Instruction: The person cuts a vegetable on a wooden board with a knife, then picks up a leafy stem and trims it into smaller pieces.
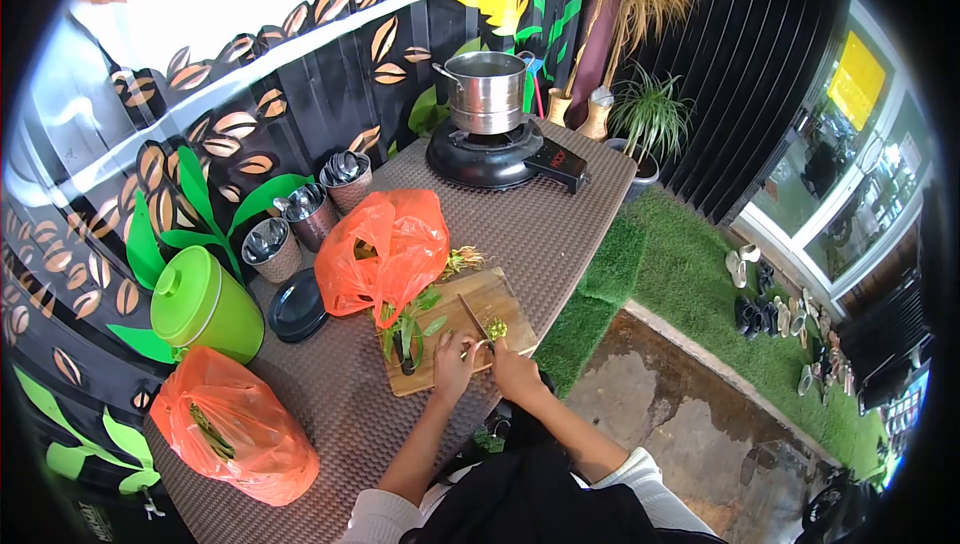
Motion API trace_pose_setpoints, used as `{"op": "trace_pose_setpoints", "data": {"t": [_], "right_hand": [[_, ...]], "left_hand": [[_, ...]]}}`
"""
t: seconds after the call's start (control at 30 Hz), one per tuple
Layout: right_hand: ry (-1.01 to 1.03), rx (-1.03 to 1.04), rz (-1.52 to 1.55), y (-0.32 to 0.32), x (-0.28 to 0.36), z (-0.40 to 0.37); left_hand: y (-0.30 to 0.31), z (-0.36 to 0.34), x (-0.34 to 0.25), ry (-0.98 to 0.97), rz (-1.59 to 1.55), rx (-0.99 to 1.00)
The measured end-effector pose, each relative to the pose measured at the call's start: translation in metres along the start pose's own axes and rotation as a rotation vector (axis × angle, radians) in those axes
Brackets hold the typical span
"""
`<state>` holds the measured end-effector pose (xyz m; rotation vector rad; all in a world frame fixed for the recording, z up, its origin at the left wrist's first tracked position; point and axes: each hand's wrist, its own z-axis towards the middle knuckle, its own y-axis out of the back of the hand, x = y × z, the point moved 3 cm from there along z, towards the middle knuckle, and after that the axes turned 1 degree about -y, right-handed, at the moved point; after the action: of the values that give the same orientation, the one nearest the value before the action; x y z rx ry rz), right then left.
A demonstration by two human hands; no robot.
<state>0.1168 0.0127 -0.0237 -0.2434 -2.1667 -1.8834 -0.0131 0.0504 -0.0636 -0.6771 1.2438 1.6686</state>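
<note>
On the wooden cutting board (430,377), my right hand (517,374) is closed around a knife (474,317), whose blade points away from me across the board. My left hand (454,362) pinches thin green stems (480,343) close beside the blade. A small heap of chopped greens (496,328) lies just right of the knife. Uncut leafy greens (408,330) rest on the board's left part, above my left hand. Pale root ends (463,260) sit past the board's far edge.
An orange plastic bag (390,244) stands against the board's far left, another orange bag (240,434) at the near left. Behind are a green lidded jug (208,302), dark plates (297,306) and cutlery cups (271,250). A steel pot (487,94) sits on a portable stove (480,156).
</note>
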Motion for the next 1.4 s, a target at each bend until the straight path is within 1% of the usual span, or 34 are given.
{"op": "trace_pose_setpoints", "data": {"t": [0.1,0.13,0.2,0.27,0.4,0.43,0.47,0.5,0.53,0.6,0.67,0.73,0.8,0.87,0.9,0.97,1.0,1.07,1.1,1.13,1.2,1.23,1.3,1.33,1.4], "right_hand": [[-0.066,-0.03,0.039,-0.015,0.004,-0.003],[-0.066,-0.028,0.039,-0.019,0.004,0.001],[-0.034,-0.101,0.019,-0.026,0.003,0.005],[-0.005,-0.095,0.022,-0.031,-0.004,0.018],[0.07,-0.068,0.081,-0.023,-0.007,0.023],[0.074,-0.067,0.08,-0.021,-0.004,0.018],[0.026,-0.058,0.078,-0.02,-0.003,0.011],[-0.023,-0.05,0.075,-0.02,-0.002,0.006],[-0.019,-0.05,0.075,-0.024,0.001,0.003],[-0.1,-0.066,0.077,-0.03,0.006,-0.002],[-0.092,-0.103,0.092,-0.031,0.004,0.006],[-0.01,-0.085,0.088,-0.027,0.002,0.018],[-0.017,-0.053,0.119,-0.026,-0.003,0.019],[0.02,0.012,0.089,-0.026,-0.004,0.014],[0.023,0.012,0.087,-0.027,0.001,0.008],[-0.103,-0.071,0.119,-0.029,0.008,-0.005],[-0.103,-0.069,0.116,-0.029,0.01,-0.003],[-0.084,-0.002,0.119,-0.028,0.012,0.004],[-0.064,-0.043,0.15,-0.026,0.01,0.01],[-0.067,-0.043,0.152,-0.026,0.006,0.012],[0.009,0.009,0.136,-0.02,0.003,0.015],[0.011,0.007,0.136,-0.016,0.006,0.011],[-0.058,0.029,0.118,-0.014,0.01,-0.002],[-0.056,0.03,0.116,-0.021,0.012,-0.005],[-0.08,-0.112,0.07,-0.033,0.015,-0.009]], "left_hand": [[0.001,-0.001,-0.001,-0.008,-0.013,-0.005],[0.0,-0.002,0.002,0.019,-0.037,-0.016],[-0.001,-0.005,0.006,0.05,-0.064,-0.027],[-0.002,-0.005,0.005,0.007,0.05,-0.018],[0.0,-0.005,0.004,0.006,0.107,-0.015],[-0.001,-0.005,0.005,-0.036,0.114,-0.029],[-0.001,-0.005,0.007,-0.079,0.122,-0.043],[0.0,-0.005,0.006,-0.077,0.124,-0.047],[0.001,-0.005,0.005,-0.048,0.089,-0.038],[0.0,-0.005,0.004,-0.018,0.05,-0.026],[0.001,-0.005,0.004,-0.05,0.088,0.006],[-0.002,-0.006,0.008,-0.055,0.078,-0.002],[-0.005,-0.005,0.012,-0.059,0.07,-0.018],[-0.007,-0.006,0.017,-0.03,0.06,-0.022],[-0.005,-0.006,0.015,-0.03,0.059,-0.025],[-0.001,-0.006,0.005,-0.039,0.047,-0.028],[0.0,-0.007,0.005,-0.037,0.045,-0.028],[0.001,-0.005,0.003,-0.083,0.055,-0.005],[0.001,-0.006,0.002,-0.083,0.055,-0.003],[0.002,-0.006,0.001,-0.094,0.067,-0.013],[0.0,-0.005,0.001,-0.112,0.078,-0.021],[-0.001,-0.005,0.002,-0.11,0.098,-0.027],[0.001,-0.006,0.003,-0.102,0.12,-0.036],[0.003,-0.006,0.002,-0.101,0.152,-0.019],[0.003,-0.006,0.0,-0.097,0.182,-0.001]]}}
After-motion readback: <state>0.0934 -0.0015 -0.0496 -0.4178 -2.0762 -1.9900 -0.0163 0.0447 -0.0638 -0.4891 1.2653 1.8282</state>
